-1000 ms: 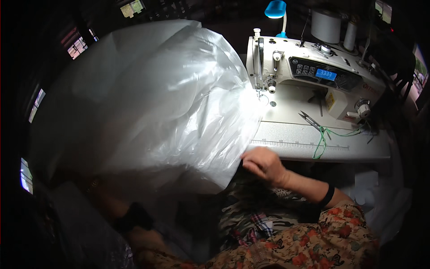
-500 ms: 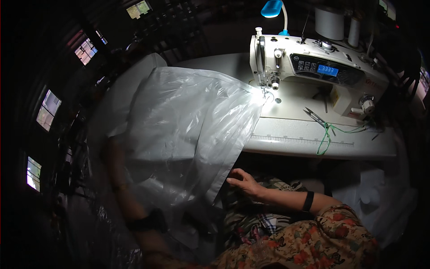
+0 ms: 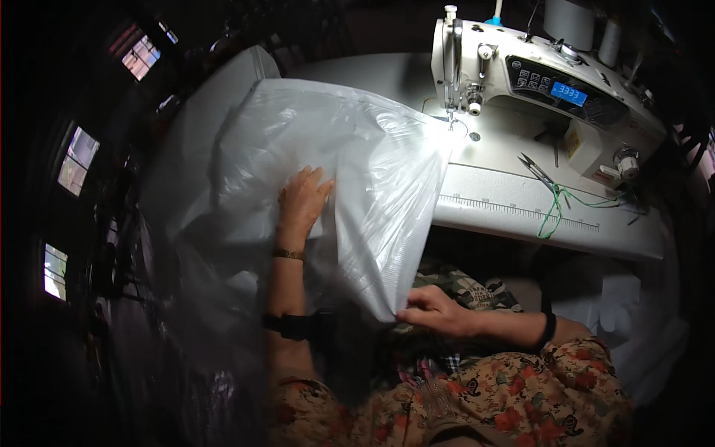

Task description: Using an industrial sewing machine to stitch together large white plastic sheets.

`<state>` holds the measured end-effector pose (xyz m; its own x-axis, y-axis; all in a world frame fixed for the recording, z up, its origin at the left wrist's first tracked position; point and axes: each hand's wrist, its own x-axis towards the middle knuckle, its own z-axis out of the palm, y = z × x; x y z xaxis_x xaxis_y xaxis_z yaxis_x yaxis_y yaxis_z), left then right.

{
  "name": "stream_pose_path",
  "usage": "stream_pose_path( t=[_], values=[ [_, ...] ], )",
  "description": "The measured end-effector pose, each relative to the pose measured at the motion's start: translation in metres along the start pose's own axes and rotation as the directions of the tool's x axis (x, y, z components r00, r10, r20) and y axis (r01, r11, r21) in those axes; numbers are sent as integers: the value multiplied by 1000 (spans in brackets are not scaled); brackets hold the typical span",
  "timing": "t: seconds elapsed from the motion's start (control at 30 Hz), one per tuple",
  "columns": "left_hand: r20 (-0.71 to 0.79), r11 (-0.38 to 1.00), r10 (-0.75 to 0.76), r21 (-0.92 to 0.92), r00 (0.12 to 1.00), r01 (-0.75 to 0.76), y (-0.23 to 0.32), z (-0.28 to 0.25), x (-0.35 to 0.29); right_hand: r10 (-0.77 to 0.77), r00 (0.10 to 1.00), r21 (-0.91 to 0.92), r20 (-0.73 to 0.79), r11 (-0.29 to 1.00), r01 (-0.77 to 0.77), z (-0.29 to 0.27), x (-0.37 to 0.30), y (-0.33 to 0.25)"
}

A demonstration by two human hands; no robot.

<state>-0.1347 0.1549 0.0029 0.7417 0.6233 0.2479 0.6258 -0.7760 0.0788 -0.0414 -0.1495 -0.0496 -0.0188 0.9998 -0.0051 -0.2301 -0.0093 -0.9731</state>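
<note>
A large white, shiny plastic sheet (image 3: 387,201) spreads over the left side of the sewing table and hangs off its front edge. Its far right corner lies under the needle of a white sewing machine (image 3: 477,67), lit brightly there. My left hand (image 3: 302,200) rests on the middle of the sheet, fingers stretched out over it. Down at the near corner of the sheet, off the table's front edge, my right hand (image 3: 436,309) pinches the hem between thumb and fingers.
Small scissors (image 3: 538,170) and tangled green thread (image 3: 553,212) lie right of the needle on the table, near a printed ruler strip (image 3: 514,211). White thread cones (image 3: 570,26) stand behind the machine. Windows line the dark left side.
My left hand has come from the sheet's left side onto its middle. My right hand has shifted slightly right and down and now grips the hem's near corner. The view has shifted.
</note>
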Motion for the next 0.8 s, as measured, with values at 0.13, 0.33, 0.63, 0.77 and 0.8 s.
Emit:
stream_pose_path(
  t=[0.13,0.33,0.63,0.77,0.8],
  values=[
    [-124,995,67,-63,990,-75,1,2,-11,213,976,267,49,939,-218,-13,-32,16],
    [-312,942,120,-265,942,-207,84,-37,-66,212,973,359,-88,918,-168,3,-23,46],
    [-212,987,146,-31,966,-156,144,7,-158,183,977,215,-108,964,-157,13,-31,57],
    [-262,967,248,18,933,-253,144,0,-167,106,986,90,-130,991,-95,18,-38,44],
    [-196,965,249,-37,948,-261,145,-2,-171,70,989,92,-128,994,-59,18,-39,40]
  ],
)
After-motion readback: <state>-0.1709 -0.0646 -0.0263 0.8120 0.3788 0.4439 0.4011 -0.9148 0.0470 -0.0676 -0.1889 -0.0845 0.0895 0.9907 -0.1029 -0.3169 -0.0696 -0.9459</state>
